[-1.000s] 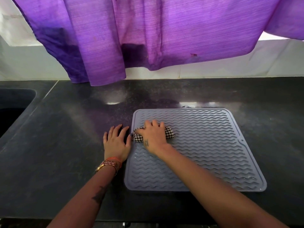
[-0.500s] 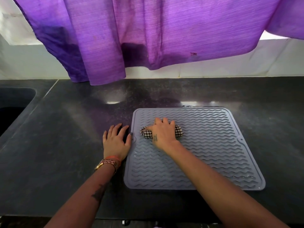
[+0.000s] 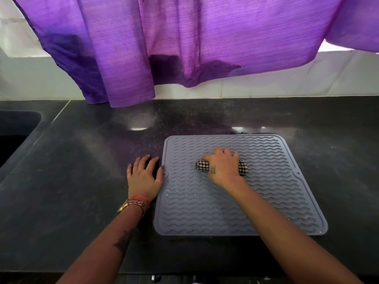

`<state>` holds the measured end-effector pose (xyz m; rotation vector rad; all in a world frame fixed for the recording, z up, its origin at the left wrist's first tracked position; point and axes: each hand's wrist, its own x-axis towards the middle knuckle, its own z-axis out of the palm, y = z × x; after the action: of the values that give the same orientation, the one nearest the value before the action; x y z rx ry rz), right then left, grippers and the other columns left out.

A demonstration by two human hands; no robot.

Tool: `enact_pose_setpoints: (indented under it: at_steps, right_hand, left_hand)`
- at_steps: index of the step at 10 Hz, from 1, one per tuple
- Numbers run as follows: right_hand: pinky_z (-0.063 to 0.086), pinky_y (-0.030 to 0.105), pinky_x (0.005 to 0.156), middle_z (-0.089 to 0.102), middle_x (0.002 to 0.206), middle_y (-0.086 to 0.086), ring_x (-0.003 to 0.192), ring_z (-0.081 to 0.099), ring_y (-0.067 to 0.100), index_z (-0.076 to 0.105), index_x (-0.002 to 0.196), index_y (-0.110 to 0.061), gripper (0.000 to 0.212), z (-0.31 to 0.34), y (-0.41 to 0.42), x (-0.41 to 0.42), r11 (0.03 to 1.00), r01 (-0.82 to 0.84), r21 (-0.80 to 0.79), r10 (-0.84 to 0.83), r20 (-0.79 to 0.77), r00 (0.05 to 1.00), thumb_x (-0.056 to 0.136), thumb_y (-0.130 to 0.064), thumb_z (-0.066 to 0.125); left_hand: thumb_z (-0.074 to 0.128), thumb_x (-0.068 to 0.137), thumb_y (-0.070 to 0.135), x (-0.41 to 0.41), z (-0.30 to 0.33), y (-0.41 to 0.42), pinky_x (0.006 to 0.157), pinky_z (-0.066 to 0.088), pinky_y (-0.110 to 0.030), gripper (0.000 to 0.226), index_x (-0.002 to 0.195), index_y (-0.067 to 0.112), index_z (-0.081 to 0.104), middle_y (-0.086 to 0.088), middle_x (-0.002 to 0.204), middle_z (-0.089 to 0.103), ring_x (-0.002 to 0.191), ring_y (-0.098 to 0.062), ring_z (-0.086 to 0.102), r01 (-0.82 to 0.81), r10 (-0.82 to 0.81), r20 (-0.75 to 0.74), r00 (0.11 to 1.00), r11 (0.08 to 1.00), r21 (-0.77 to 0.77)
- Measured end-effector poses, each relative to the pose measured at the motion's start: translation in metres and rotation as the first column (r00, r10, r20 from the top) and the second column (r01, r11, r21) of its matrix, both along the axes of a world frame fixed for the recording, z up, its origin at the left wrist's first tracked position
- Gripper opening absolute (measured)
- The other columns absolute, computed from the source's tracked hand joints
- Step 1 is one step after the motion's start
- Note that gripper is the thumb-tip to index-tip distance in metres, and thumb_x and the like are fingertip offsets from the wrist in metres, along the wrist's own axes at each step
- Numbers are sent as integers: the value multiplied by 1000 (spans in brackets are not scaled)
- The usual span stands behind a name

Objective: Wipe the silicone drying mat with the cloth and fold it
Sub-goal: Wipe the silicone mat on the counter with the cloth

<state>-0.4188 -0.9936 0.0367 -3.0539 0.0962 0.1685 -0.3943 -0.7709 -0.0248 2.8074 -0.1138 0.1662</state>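
The mat (image 3: 235, 201) lies flat near the worktop's (image 3: 82, 181) front edge, a sink (image 3: 16, 132) at the far left. Purple fabric (image 3: 184, 37) hangs behind. The right hand (image 3: 223, 167) closes over the cloth (image 3: 243, 167) mid-mat; the left hand (image 3: 144, 175) is spread flat, thumb touching the mat's left edge.

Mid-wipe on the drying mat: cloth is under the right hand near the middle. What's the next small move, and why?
Probably slide the right hand and the checked cloth on toward the mat's right edge. The cloth sits about mid-row, droplets glint on the ridges nearer the front, and the left hand lies flat at the mat's left edge, seemingly steadying it. The mat lies flat, so folding looks premature.
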Motion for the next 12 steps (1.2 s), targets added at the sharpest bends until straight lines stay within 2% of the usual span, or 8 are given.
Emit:
enact_pose_setpoints:
  at_steps: [1, 2, 3, 4, 5, 7, 10, 12]
  right_hand:
    - [30, 47, 99, 48, 129, 8, 121, 40, 30, 53, 127, -40, 44, 3, -10, -1, 998, 69, -7, -69, -10, 998, 86, -26, 61]
    - [31, 45, 96, 49, 126, 7, 118, 40, 29, 53, 127, -39, 47, 5, -3, -5, 995, 88, 44, -91, 69, 994, 83, -22, 61]
    - [32, 43, 95, 49, 120, 5, 113, 40, 25, 50, 129, -39, 53, 6, 23, -9, 983, -48, 178, 19, 159, 987, 83, -15, 61]
    - [31, 44, 94, 45, 123, 7, 114, 39, 28, 49, 130, -39, 52, 3, 53, -8, 972, -192, 139, 169, 160, 972, 85, -15, 59]
    - [28, 49, 98, 40, 132, 8, 121, 35, 31, 48, 131, -38, 50, -4, 67, -5, 967, -255, -6, 255, 71, 964, 85, -25, 61]
    - [27, 50, 99, 41, 131, 8, 121, 36, 32, 50, 127, -38, 51, -5, 64, -3, 982, -188, -11, 188, 55, 981, 80, -27, 66]
    - [29, 49, 97, 43, 127, 9, 117, 39, 32, 51, 127, -35, 50, -9, 28, -12, 996, -89, 22, 88, 61, 994, 82, -19, 62]
    - [30, 48, 97, 44, 127, 7, 119, 40, 31, 51, 127, -36, 46, -8, 4, -18, 1000, 6, 16, -6, 47, 999, 84, -22, 61]
  left_hand:
    - [29, 83, 50, 0, 0, 0, 116, 11, -46, 59, 133, 26, 51, -3, 145, 42, 140, -26, 26, 1, -1, 3, 1000, 1000, 5]
    - [29, 83, 50, 0, 0, -1, 116, 10, -46, 60, 133, 26, 50, -3, 146, 41, 140, -26, 26, 1, -1, 1, 1000, 1000, 15]
    - [29, 84, 50, 0, 0, 0, 116, 9, -46, 59, 134, 27, 50, -3, 146, 40, 140, -26, 25, 1, -1, -11, 1000, 1000, 9]
    - [38, 92, 45, 1, 0, 0, 117, 9, -46, 48, 134, 27, 49, -3, 147, 39, 141, -25, 24, 8, -8, -12, 1000, 1000, 11]
    - [45, 93, 41, 0, -1, -1, 116, 9, -45, 44, 135, 27, 49, -3, 147, 39, 141, -25, 24, 6, -6, -5, 1000, 1000, 10]
    - [27, 83, 52, -2, 5, -1, 116, 11, -45, 61, 133, 27, 50, -2, 147, 40, 140, -24, 25, 7, -7, -9, 1000, 1000, 3]
    - [31, 88, 50, -2, 6, 0, 116, 10, -46, 55, 134, 26, 49, -3, 147, 39, 141, -24, 23, 8, -8, -23, 1000, 1000, 4]
    - [27, 82, 52, -3, 7, 0, 116, 10, -45, 62, 134, 26, 50, -2, 147, 39, 141, -24, 24, 7, -7, -23, 1000, 1000, -6]
